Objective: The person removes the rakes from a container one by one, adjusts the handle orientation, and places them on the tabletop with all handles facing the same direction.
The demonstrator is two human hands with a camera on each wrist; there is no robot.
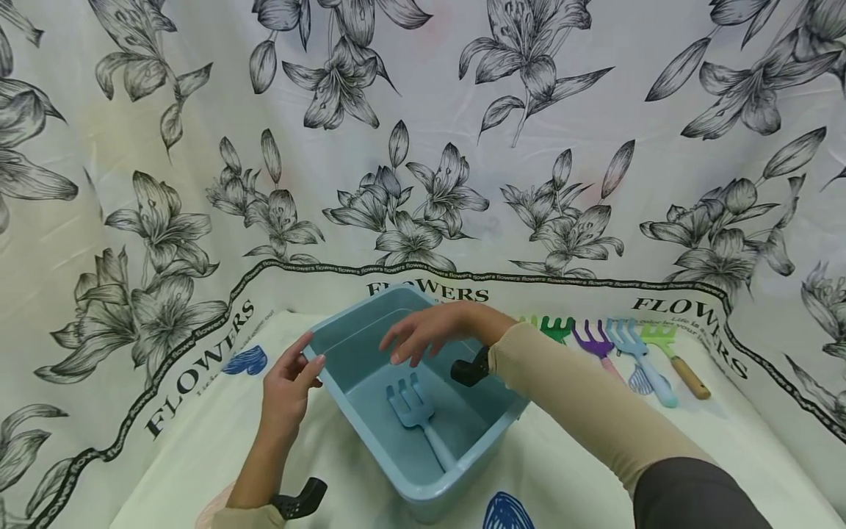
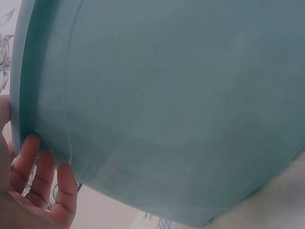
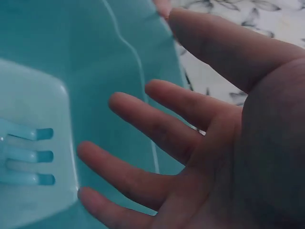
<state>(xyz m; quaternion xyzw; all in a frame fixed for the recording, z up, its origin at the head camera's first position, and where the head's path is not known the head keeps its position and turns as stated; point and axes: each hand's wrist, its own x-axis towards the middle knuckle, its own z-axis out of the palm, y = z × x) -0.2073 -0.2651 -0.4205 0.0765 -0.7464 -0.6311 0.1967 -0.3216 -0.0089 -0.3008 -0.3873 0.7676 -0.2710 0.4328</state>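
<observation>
A blue plastic bin (image 1: pixel 360 354) stands tilted on the white cloth, its opening facing me. Inside, on the bin's floor, lies a light blue toy hand fork (image 1: pixel 418 417), tines pointing away. My left hand (image 1: pixel 286 389) grips the rim at the far left corner; in the left wrist view its fingers (image 2: pixel 43 176) lie against the outer wall beneath the lip. Over the opening hovers my right hand (image 1: pixel 432 328), fingers spread and holding nothing. The right wrist view shows the fork's tines (image 3: pixel 28 155) apart from that hand's fingertips.
Right of the bin, a row of small garden tools lies on the cloth: a dark green rake (image 1: pixel 557 328), a purple one (image 1: pixel 597 342), a light blue fork (image 1: pixel 642 360) and a light green rake with a wooden handle (image 1: pixel 689 376). A flower-print curtain (image 1: pixel 423 88) rises behind.
</observation>
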